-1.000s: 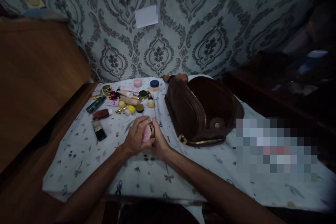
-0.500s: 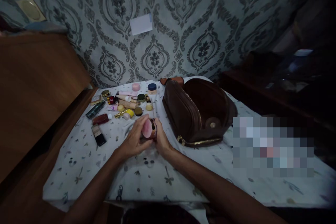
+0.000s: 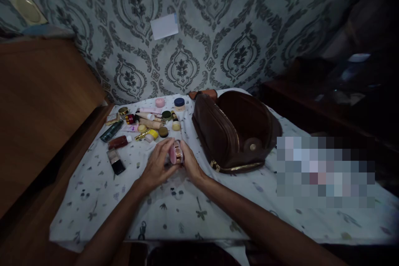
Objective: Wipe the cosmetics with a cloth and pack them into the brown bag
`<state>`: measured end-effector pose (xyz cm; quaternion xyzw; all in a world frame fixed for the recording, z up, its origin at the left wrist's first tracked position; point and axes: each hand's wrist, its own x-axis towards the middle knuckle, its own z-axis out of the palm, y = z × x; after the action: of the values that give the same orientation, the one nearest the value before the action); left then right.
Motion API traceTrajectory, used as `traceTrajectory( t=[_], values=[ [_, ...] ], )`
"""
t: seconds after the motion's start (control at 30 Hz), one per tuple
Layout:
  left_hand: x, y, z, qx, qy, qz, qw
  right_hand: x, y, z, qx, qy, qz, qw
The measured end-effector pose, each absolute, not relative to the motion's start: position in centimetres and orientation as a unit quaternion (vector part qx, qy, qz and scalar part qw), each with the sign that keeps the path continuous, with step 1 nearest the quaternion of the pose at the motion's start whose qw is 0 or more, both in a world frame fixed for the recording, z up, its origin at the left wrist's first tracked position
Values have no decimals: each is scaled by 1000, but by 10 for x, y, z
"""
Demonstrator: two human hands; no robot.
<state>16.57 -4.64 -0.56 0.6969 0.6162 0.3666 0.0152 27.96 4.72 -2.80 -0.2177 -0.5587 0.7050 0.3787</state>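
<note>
Both my hands hold a small round pink compact with a gold rim (image 3: 175,154) just above the white patterned cloth (image 3: 174,208). My left hand (image 3: 157,166) cups its pink side, fingers curled round it. My right hand (image 3: 190,164) grips the other side, fingers pressed against the case. A brown leather bag with a gold zip (image 3: 235,131) lies right of my hands. A scatter of cosmetics (image 3: 146,122), small jars, tubes and bottles, lies behind my left hand.
A dark flat palette (image 3: 115,161) and a red bottle (image 3: 118,142) lie at the left of the cloth. Wooden furniture (image 3: 40,104) rises along the left. Patterned wallpaper with a white note (image 3: 164,26) is behind. Dark furniture stands at the right.
The compact has been turned between my hands, so its gold rim now faces me more. The hands stay in about the same place; the view shifted slightly.
</note>
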Motion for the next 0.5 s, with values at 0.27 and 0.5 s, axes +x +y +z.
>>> traceTrajectory(
  t=[0.27, 0.5],
  values=[
    [164, -49, -9, 600, 668, 428, 96, 285, 43, -13, -210, -598, 678, 372],
    [165, -49, -5, 601, 674, 414, 113, 283, 46, -17, -205, -586, 686, 381]
  ],
)
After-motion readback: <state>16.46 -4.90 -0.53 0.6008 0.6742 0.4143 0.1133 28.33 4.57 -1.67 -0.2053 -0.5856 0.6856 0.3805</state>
